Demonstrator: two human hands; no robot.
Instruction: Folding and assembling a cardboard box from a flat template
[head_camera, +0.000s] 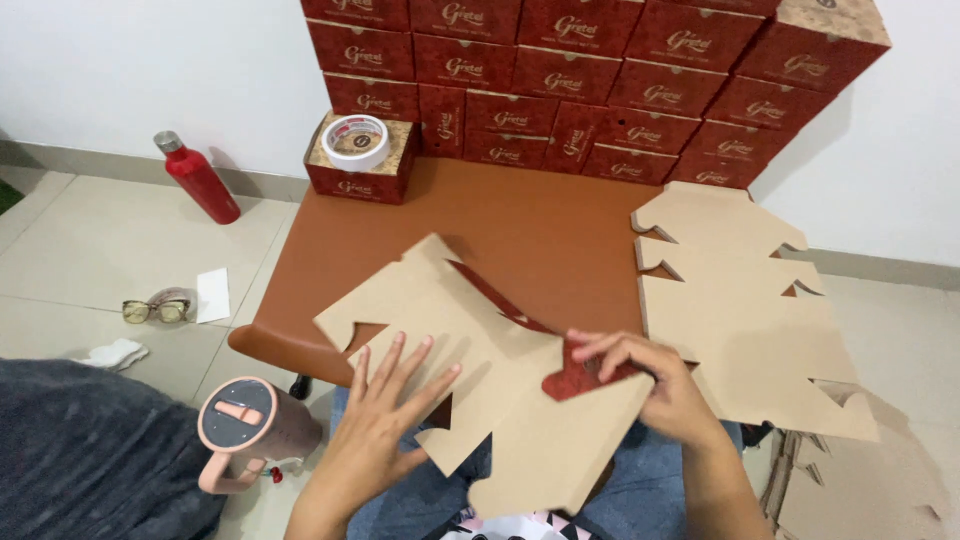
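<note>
A flat die-cut cardboard box blank (470, 330), brown on the upper side and red on the underside, lies over the near edge of a brown table (530, 225). My left hand (385, 405) rests flat on its near left part, fingers spread. My right hand (650, 385) pinches a folded-up flap of the blank, whose red side (575, 378) shows. A stack of further flat brown blanks (745, 300) lies on the table to the right.
Several red folded boxes (590, 75) are stacked against the wall, one of which holds a tape roll (356, 141). A red bottle (200, 178), glasses (155, 310), and a pink lidded jug (245, 425) sit on the tiled floor at left. More cardboard (870, 480) lies at lower right.
</note>
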